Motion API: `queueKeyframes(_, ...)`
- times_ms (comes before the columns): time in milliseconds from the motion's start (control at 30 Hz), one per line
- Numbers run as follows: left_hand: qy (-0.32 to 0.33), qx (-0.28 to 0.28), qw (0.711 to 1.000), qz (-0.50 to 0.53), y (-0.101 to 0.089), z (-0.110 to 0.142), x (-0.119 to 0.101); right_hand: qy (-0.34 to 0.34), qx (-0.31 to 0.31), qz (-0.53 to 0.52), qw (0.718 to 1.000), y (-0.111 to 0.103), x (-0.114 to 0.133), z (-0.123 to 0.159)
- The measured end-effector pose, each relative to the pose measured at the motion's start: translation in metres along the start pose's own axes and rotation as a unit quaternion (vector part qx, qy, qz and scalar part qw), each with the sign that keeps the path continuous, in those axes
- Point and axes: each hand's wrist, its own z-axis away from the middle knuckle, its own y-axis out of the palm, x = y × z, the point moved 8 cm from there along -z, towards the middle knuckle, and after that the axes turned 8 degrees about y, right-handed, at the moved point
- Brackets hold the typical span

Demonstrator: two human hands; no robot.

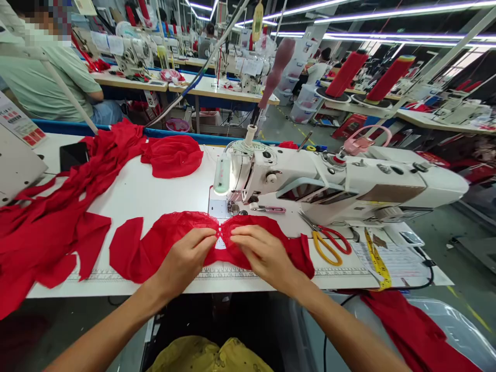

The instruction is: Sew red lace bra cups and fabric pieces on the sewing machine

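Observation:
A red lace bra [163, 235] lies spread on the white sewing table, its two cups meeting at a narrow lace centre with a small gap below. My left hand [191, 253] pinches the inner edge of the left cup. On the other side of the gap, my right hand [263, 252] has its fingers closed on the right cup's inner edge. Just behind the bra is the sewing machine's needle area [232, 206]. The exact fabric between my fingertips is partly hidden by them.
The white sewing machine [325, 186] stands behind, with tweezers [271, 209] by its base. Scissors [327, 245] and a yellow tape measure [377, 261] lie right. Red fabric [77, 212] heaps up left. A ruler strip [232, 275] runs along the front edge.

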Motion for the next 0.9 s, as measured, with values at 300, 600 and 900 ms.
queueKeyframes(300,-0.076,0.122,0.989,-0.029,0.043,0.018,0.041,0.027,0.028,0.073,0.997,0.051,-0.032,-0.007)
queueKeyframes(600,-0.087,0.174,0.979,-0.053,0.048,0.021,0.046,0.078,0.057,0.073,0.993,0.055,-0.037,-0.005)
queueKeyframes(900,-0.038,0.089,0.993,-0.072,0.013,0.024,0.021,0.063,0.084,0.060,0.993,0.025,-0.028,0.016)
